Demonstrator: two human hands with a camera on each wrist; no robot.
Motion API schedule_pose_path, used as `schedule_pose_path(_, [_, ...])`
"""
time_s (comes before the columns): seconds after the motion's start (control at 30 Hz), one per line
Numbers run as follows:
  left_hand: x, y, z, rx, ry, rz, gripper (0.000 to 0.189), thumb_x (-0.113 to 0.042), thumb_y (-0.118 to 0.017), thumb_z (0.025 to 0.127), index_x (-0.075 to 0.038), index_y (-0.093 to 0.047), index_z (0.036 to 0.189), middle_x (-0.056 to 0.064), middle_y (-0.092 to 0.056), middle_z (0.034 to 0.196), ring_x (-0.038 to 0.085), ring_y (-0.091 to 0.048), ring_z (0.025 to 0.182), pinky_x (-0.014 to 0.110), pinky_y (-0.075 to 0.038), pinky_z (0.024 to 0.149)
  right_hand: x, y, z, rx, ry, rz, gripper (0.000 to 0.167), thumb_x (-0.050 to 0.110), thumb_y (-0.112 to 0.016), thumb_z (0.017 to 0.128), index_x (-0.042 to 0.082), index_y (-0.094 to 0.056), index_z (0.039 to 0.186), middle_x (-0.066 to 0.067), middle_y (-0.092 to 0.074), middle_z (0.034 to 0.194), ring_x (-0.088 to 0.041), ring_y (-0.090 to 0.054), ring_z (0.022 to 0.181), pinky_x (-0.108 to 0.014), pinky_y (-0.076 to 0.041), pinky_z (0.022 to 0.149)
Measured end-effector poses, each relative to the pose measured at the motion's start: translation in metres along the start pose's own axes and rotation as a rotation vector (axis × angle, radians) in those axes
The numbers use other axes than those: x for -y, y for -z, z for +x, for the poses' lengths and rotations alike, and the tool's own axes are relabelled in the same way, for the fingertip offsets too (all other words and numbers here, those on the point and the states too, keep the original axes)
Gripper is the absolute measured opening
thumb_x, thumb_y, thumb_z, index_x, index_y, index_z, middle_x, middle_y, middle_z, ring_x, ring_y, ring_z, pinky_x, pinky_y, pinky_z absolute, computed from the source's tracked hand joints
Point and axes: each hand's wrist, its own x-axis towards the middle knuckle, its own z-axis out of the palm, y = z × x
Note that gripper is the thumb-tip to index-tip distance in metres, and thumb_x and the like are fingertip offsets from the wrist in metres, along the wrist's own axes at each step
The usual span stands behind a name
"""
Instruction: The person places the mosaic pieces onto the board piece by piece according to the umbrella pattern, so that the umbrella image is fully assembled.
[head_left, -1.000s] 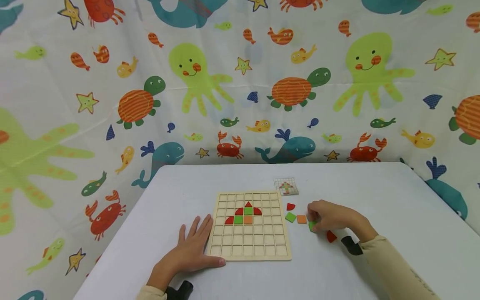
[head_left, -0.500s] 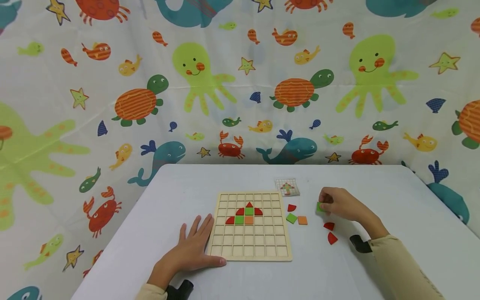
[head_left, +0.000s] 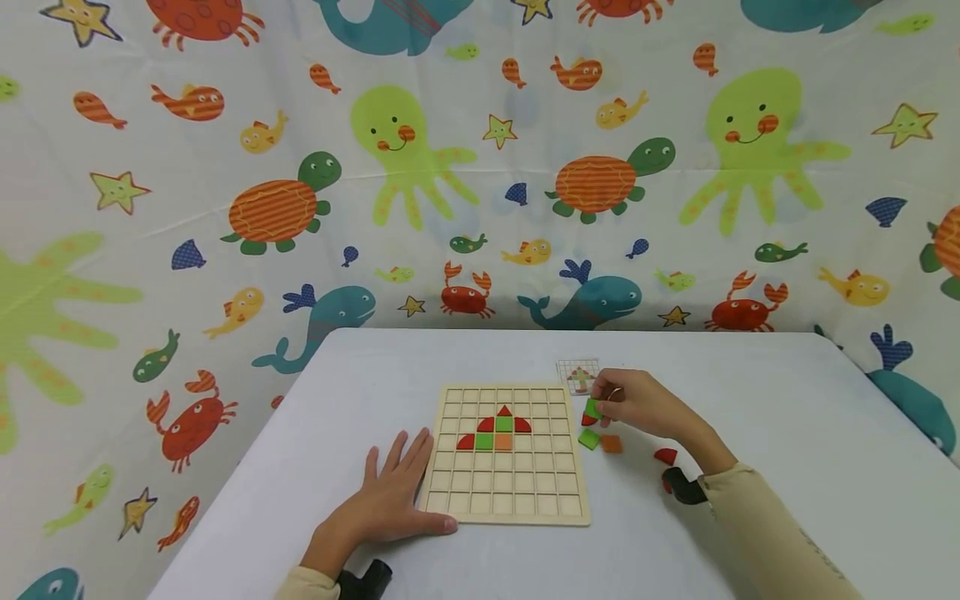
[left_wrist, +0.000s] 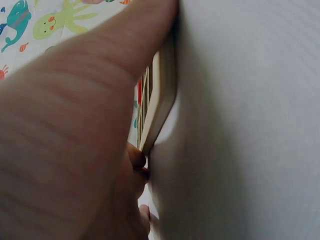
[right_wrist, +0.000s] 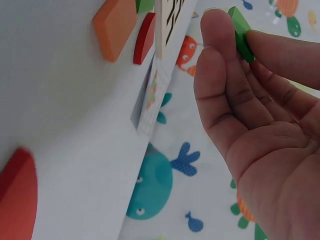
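A green square tile [right_wrist: 242, 35] is pinched between the thumb and fingertips of my right hand [head_left: 637, 402]. In the head view this hand is raised just right of the wooden grid board [head_left: 510, 510], its tile overlapping a red quarter-round tile [head_left: 589, 420]. My left hand [head_left: 390, 492] lies with fingers spread along the board's left edge, thumb at the front left corner. Set in the grid are a red triangle [head_left: 505, 411], red quarter-rounds [head_left: 466, 442], green squares [head_left: 485, 441] and an orange square [head_left: 503, 442].
Right of the board lie a green square [head_left: 589, 439], an orange square [head_left: 612, 444] and a red quarter-round [head_left: 665, 456]; another red tile is mostly hidden by the right wrist camera [head_left: 684, 487]. A pattern card [head_left: 573, 367] lies behind the board's right corner.
The right hand picked up the green square right of the board, moved back and right with it, then came left toward the board and card. The left hand stayed at the board's edge.
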Motion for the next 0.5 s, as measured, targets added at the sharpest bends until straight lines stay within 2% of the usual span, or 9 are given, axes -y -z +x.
schedule_pose_path(0.33, [-0.001, 0.002, 0.000, -0.010, 0.009, 0.010, 0.138, -0.078, -0.082, 0.070, -0.008, -0.021, 0.171, 0.012, -0.014, 0.179, 0.043, 0.001, 0.163, 0.074, 0.011, 0.120, 0.010, -0.017, 0.020, 0.046, 0.024, 0.066, 0.007, -0.002, -0.070, 0.100, 0.000, -0.066, 0.105, -0.008, -0.066, 0.093, -0.022, -0.069, 0.076, -0.034, -0.063, 0.074])
schedule_pose_path(0.5, [-0.002, 0.001, -0.001, -0.002, 0.013, 0.012, 0.136, -0.077, -0.082, 0.071, -0.007, -0.023, 0.171, 0.012, -0.015, 0.179, 0.044, 0.001, 0.163, 0.074, 0.010, 0.120, 0.014, -0.028, 0.026, 0.080, 0.069, 0.039, 0.005, -0.002, -0.070, 0.099, 0.000, -0.066, 0.102, -0.006, -0.064, 0.091, -0.022, -0.070, 0.074, -0.036, -0.061, 0.071])
